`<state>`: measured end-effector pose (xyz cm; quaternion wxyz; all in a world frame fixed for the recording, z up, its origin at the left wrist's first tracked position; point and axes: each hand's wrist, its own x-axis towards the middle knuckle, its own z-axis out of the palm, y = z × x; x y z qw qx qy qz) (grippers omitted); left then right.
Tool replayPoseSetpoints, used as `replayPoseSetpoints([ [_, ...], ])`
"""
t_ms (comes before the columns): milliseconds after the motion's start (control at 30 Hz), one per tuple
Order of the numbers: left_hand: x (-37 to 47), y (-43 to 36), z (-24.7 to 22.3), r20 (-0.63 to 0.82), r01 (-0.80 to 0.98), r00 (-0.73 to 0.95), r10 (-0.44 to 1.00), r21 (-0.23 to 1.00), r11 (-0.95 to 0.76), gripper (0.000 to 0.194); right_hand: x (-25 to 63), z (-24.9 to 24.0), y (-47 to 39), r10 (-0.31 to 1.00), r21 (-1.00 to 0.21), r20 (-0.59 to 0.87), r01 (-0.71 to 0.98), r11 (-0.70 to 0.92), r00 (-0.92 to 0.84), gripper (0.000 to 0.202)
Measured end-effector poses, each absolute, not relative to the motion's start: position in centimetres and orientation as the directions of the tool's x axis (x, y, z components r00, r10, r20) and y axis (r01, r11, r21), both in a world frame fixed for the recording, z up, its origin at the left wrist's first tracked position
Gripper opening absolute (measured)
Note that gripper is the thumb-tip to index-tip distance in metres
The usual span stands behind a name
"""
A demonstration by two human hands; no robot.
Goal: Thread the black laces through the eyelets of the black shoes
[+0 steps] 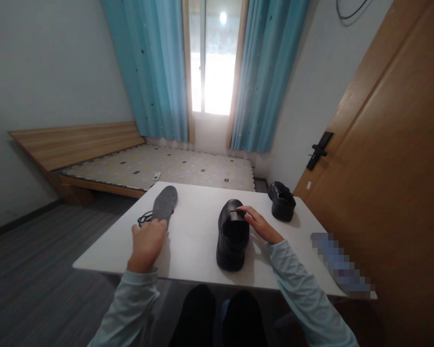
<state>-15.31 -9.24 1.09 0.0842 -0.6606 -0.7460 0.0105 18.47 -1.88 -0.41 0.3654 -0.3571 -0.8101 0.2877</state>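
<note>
At the left of the white table (195, 241), my left hand (148, 243) has its fingers closed on the near end of a grey insole (165, 200). Black laces (144, 219) lie beside the insole, partly behind that hand. A black shoe (232, 241) stands near the table's front edge, its opening toward me. My right hand (259, 224) touches the upper right of this shoe, with fingertips pressed together at its tongue or lace. A second black shoe (282, 202) rests at the back right of the table.
A pixelated flat item (342, 265) lies along the table's right edge. Behind the table is a bed (181, 166) with a small white remote (156, 176). A wooden door (390, 144) stands at the right.
</note>
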Motion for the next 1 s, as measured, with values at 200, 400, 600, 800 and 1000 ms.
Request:
replayPoseSetpoints([
  [200,-10.2,-10.1,3.8,0.272,0.989,0.135,0.953,0.021,-0.146,0.028,18.6,-0.7,-1.9,0.786,-0.718,0.393,0.374,0.586,-0.478,0.048],
  [400,-4.3,-12.3,4.7,0.402,0.779,0.490,0.774,0.197,-0.595,0.036,18.2,-0.4,-2.0,0.785,-0.721,0.391,0.371,0.585,-0.480,0.046],
  [600,-1.0,-13.6,3.4,0.354,0.809,0.487,0.799,0.162,-0.565,0.054,17.8,-0.3,-1.9,0.784,-0.722,0.398,0.364,0.588,-0.477,0.047],
  [800,0.0,-13.6,2.5,0.253,0.857,0.449,0.857,0.149,-0.493,0.041,17.7,-0.2,-2.0,0.786,-0.719,0.398,0.372,0.587,-0.473,0.050],
  [1000,-0.2,-13.7,3.0,0.244,0.856,0.435,0.867,0.184,-0.482,0.031,17.6,0.0,-2.1,0.793,-0.724,0.405,0.369,0.582,-0.455,0.050],
])
